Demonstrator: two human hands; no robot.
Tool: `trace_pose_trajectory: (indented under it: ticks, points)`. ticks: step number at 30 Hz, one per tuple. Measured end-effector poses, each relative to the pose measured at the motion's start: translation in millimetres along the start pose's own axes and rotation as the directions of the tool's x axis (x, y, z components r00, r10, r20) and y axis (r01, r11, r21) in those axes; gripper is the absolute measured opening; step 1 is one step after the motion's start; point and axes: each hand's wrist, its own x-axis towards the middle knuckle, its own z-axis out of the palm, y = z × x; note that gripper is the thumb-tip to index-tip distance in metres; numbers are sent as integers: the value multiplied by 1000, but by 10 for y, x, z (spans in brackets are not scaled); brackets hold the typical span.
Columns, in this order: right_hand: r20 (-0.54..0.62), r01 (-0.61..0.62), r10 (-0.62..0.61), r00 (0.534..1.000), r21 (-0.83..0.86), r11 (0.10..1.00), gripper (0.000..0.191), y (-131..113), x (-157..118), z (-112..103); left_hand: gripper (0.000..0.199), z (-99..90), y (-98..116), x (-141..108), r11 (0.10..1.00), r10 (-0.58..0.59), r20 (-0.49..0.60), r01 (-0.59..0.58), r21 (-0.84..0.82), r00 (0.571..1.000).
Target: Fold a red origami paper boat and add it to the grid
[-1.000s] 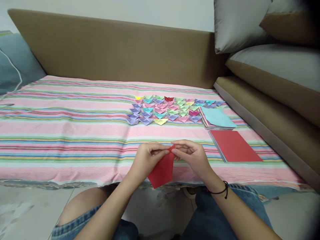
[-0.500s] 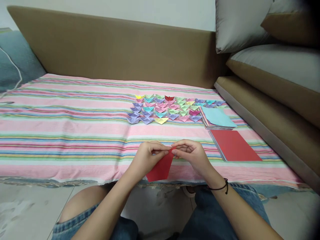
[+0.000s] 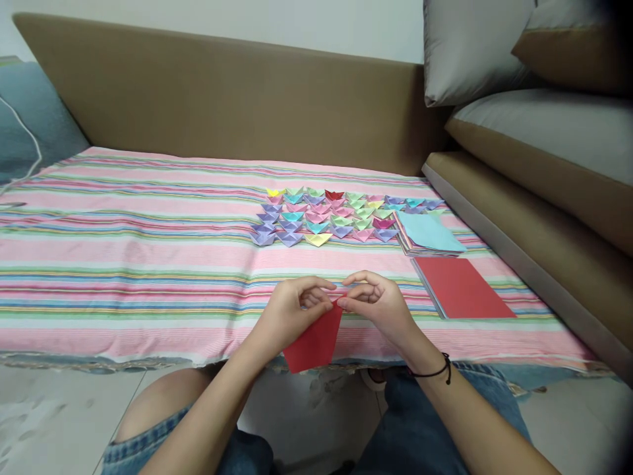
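A sheet of red paper [image 3: 315,340], with folded, angled edges, hangs tilted over the front edge of the striped cloth. My left hand [image 3: 299,310] pinches its upper edge, the thumb lying on the paper. At the top corner my right hand [image 3: 378,303] grips the same paper between thumb and fingers, its index finger raised. The two sets of fingertips nearly meet. Several small folded paper boats [image 3: 316,218] in many colours stand in rows beyond my hands.
On the right lie a stack of red-topped paper [image 3: 467,287] and a stack of light-blue-topped paper [image 3: 430,231]. Large cushions [image 3: 544,138] are piled along the right side. The pink striped cloth [image 3: 123,264] covers the seat, with a brown backrest [image 3: 237,99] behind.
The red paper has swung slightly down and to the left. The index fingers of both hands have lifted away from its top edge, while the thumbs stay on it.
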Motion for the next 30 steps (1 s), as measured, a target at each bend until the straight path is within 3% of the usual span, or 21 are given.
trace_pose_trajectory:
  ticks: [4, 9, 15, 21, 30]
  points:
    - [30, -30, 29, 999, 23, 999, 46, 8, -1, -29, 27, -9, -13, -5, 999, -19, 22, 19, -37, 1000]
    - [80, -41, 42, 996, -24, 999, 40, -12, 2, -66, 28, -17, -12, -13, 999, -15, 85, 19, -48, 996]
    - [132, 24, -11, 991, -97, 995, 29, -40, 5, -75, 17, -22, -40, -17, 999, 17, 92, -22, 47, 996]
    - [245, 49, -15, 969, -136, 989, 20, -39, -2, -156, 21, -36, -78, -31, 986, 56, 83, -68, 150, 995]
    - [221, 46, -19, 975, -116, 992, 17, -38, -23, -139, 26, -40, -59, -36, 989, 88, 125, -102, 112, 988]
